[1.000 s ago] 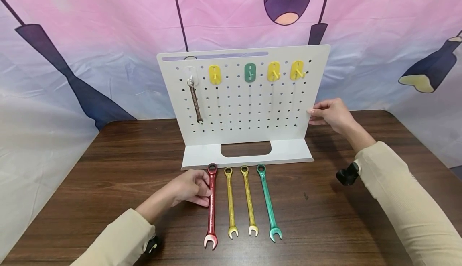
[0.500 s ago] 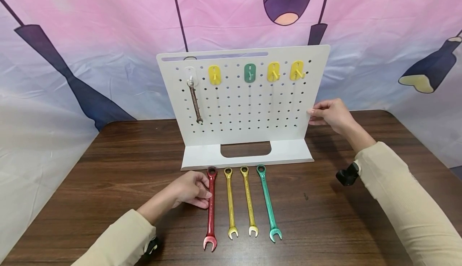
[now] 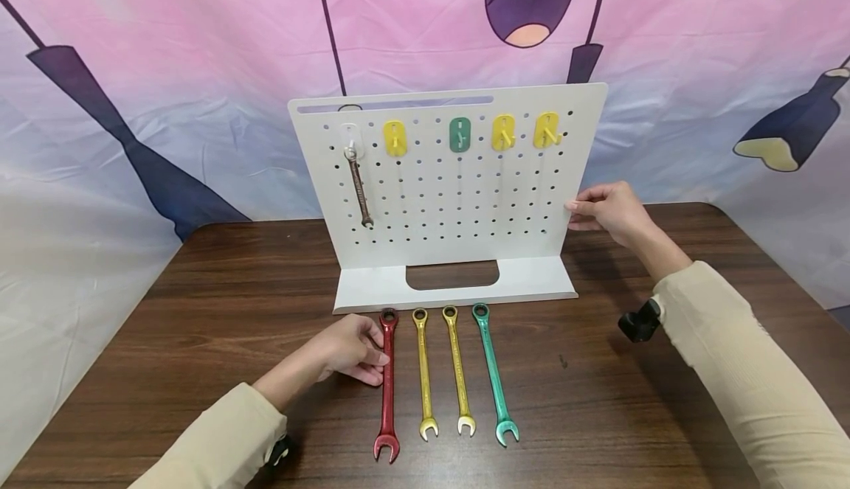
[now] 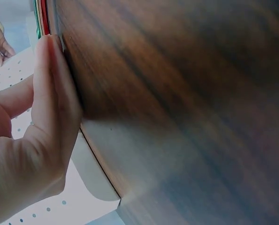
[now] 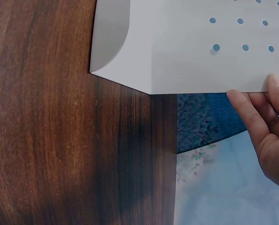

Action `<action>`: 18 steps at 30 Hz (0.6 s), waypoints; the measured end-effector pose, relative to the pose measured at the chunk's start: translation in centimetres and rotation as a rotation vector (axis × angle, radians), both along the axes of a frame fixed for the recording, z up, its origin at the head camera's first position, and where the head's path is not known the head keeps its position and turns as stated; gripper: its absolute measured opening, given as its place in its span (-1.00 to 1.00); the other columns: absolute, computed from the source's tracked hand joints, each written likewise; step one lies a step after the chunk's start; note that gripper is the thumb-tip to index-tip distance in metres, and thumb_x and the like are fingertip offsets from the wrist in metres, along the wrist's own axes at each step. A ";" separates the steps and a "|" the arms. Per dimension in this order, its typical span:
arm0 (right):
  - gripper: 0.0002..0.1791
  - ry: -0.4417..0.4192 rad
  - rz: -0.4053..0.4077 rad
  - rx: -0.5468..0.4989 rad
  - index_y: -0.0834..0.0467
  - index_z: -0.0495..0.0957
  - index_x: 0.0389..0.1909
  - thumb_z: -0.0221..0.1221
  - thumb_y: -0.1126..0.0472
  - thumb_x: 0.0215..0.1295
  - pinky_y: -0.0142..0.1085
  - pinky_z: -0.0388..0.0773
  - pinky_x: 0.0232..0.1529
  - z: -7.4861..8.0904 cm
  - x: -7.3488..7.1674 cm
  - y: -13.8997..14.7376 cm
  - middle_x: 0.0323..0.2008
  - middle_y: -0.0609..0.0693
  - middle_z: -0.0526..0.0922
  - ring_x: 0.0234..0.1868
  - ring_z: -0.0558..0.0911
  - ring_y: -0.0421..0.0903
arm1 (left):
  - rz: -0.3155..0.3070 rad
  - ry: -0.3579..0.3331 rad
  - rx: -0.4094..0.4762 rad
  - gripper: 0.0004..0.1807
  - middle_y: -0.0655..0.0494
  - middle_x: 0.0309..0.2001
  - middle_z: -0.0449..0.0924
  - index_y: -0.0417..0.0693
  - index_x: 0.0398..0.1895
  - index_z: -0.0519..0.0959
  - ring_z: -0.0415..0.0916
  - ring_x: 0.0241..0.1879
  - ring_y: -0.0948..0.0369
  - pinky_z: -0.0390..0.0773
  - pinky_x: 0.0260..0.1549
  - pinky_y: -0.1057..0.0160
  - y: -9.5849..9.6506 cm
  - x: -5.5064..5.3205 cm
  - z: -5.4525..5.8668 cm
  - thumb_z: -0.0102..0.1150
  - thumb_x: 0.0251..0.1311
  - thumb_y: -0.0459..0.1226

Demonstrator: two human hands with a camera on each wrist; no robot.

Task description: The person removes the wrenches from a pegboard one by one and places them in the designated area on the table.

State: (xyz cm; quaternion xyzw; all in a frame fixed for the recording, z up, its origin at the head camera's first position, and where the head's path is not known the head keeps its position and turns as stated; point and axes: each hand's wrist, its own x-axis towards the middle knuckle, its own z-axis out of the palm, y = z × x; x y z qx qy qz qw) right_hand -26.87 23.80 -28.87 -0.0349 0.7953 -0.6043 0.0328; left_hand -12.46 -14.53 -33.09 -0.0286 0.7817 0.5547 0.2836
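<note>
A red combination wrench (image 3: 387,386) lies on the table at the left end of a row, open jaw toward me. My left hand (image 3: 352,349) pinches its shaft from the left, thumb on top; in the left wrist view the fingertips (image 4: 48,42) meet its red edge. Two yellow wrenches (image 3: 425,378) and a green wrench (image 3: 494,375) lie to its right. Behind them stands a white pegboard (image 3: 451,201), whose right edge my right hand (image 3: 611,209) pinches. One thumb tip shows on the board's face in the right wrist view.
Along the board's upper part sit a white hook (image 3: 352,135), several yellow hooks (image 3: 395,137) and a green hook (image 3: 460,133). From the white hook hangs a small dark wrench (image 3: 359,190). A patterned cloth (image 3: 219,68) hangs behind the wooden table (image 3: 232,312).
The red wrench has slid very slightly toward me and to the left, with my left hand at it. My right hand and the pegboard stay in place.
</note>
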 end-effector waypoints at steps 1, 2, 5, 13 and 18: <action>-0.78 0.000 0.000 0.001 0.49 0.51 -0.27 0.15 0.34 0.21 -0.06 0.60 -0.13 0.0 0.0 0.0 -0.41 0.02 0.60 -0.42 0.64 -0.09 | 0.001 0.000 -0.002 -0.83 -0.10 -0.57 0.42 -0.41 -0.33 0.28 0.48 -0.66 0.19 0.68 -0.53 0.19 0.0 0.0 0.0 0.02 0.08 -0.66; -0.78 0.000 0.000 0.000 0.49 0.51 -0.27 0.15 0.34 0.21 -0.05 0.60 -0.13 0.0 0.0 0.0 -0.40 0.02 0.60 -0.42 0.64 -0.09 | 0.001 0.000 -0.004 -0.83 -0.10 -0.57 0.42 -0.41 -0.33 0.28 0.49 -0.66 0.18 0.68 -0.52 0.19 0.0 0.0 0.0 0.02 0.08 -0.66; -0.81 0.003 0.001 -0.002 0.45 0.54 -0.30 0.15 0.34 0.21 -0.04 0.60 -0.12 0.0 0.0 0.0 -0.39 0.04 0.60 -0.42 0.64 -0.08 | 0.002 -0.001 -0.011 -0.83 -0.11 -0.57 0.43 -0.41 -0.33 0.28 0.50 -0.65 0.18 0.68 -0.52 0.19 0.0 0.0 -0.1 0.01 0.08 -0.66; -0.83 0.007 0.008 0.003 0.43 0.55 -0.32 0.15 0.33 0.21 -0.06 0.60 -0.13 0.0 0.0 0.0 -0.35 0.09 0.60 -0.41 0.64 -0.08 | 0.000 -0.001 -0.027 -0.83 -0.11 -0.55 0.43 -0.41 -0.32 0.28 0.51 -0.64 0.17 0.68 -0.52 0.19 -0.1 0.0 -0.2 0.00 0.08 -0.66; -0.81 0.008 0.000 0.013 0.45 0.53 -0.29 0.14 0.34 0.22 -0.04 0.59 -0.12 -0.1 0.0 -0.1 -0.39 0.04 0.59 -0.41 0.64 -0.08 | 0.001 -0.001 -0.021 -0.83 -0.11 -0.56 0.43 -0.41 -0.32 0.28 0.51 -0.64 0.17 0.68 -0.52 0.19 -0.1 0.0 -0.2 0.01 0.08 -0.66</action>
